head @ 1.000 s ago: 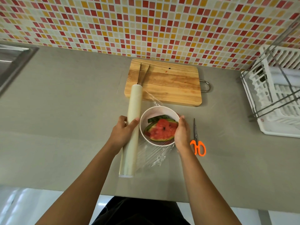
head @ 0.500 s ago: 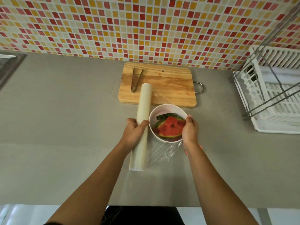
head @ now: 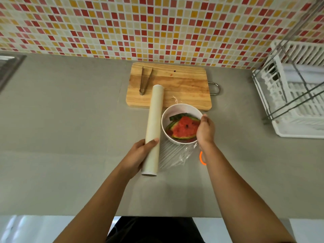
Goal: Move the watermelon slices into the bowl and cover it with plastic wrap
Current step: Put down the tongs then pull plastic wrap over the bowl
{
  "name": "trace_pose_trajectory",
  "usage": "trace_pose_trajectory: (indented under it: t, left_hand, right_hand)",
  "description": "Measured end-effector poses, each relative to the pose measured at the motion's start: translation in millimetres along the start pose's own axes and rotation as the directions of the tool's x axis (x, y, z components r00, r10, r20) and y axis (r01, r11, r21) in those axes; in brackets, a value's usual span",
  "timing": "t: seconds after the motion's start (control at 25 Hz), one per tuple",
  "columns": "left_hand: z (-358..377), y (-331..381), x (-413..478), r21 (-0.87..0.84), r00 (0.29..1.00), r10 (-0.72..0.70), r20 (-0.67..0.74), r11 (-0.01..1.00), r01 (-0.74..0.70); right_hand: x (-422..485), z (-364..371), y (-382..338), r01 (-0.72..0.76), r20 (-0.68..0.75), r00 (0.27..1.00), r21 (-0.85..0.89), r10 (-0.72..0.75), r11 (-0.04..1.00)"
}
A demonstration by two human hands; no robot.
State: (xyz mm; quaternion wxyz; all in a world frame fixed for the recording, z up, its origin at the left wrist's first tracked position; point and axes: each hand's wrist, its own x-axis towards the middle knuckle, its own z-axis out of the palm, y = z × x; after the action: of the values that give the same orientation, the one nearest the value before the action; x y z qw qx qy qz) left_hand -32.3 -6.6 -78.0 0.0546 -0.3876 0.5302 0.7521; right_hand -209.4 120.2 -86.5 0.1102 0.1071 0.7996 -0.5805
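L hand [head: 138, 155] on wrap roll [head: 154, 123], R hand [head: 205, 130] on bowl [head: 165, 120]

Home kitchen: grey countertop [head: 61, 137] w/ red-yellow mosaic tile backsplash [head: 140, 27], steel sink edge [head: 8, 67] at far left, white dish rack [head: 294, 95] on right, wooden cutting board [head: 175, 85] w/ metal tongs [head: 144, 81].

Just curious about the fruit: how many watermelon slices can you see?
2, both in the white bowl: one watermelon slice lying red face up, and a second slice showing only its green rind behind it. More may be hidden underneath.
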Motion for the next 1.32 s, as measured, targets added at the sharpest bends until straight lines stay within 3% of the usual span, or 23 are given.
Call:
trace_pose_trajectory:
  t: [0.24,0.4,0.56,0.76,0.96,1.12,1.2,1.32]
  left_hand:
    - [5,-18,-16,-0.036,0.996,0.037,-0.084,0.999,-0.040]
    - [1,-30,-17,0.066,0.965,0.155,-0.212,0.987,-0.144]
    - [2,-32,-18,0.103,0.952,0.184,-0.243,0.981,-0.163]
    - [4,-27,-18,0.409,0.918,0.288,-0.271,0.898,-0.161]
    - [6,-20,-15,0.223,0.947,0.208,-0.245,0.963,-0.154]
    - [5,-20,-12,0.173,0.941,0.257,-0.218,0.959,-0.222]
    - [4,-23,-10,0.244,0.927,0.294,-0.232,0.940,-0.237]
    - [1,-23,-12,0.486,0.885,0.385,-0.261,0.845,-0.224]
  right_hand:
    - [1,0,0,0.010,-0.010,1.000,-0.021,-0.010,1.000]
    - [1,-1,-1,0.011,-0.010,1.000,-0.020,-0.012,1.000]
    - [1,-1,-2,0.008,-0.009,1.000,-0.031,-0.008,0.999]
    - [2,1,-2,0.001,-0.024,1.000,-0.031,-0.002,1.000]
    - [11,8,-10,-0.007,-0.025,1.000,-0.029,0.006,1.000]
    - [19,10,-12,0.008,-0.045,0.999,-0.043,-0.010,0.999]
    - [21,12,-13,0.019,-0.046,0.999,-0.049,-0.021,0.999]
    - [20,13,-16,0.031,-0.035,0.999,-0.039,-0.032,0.999]
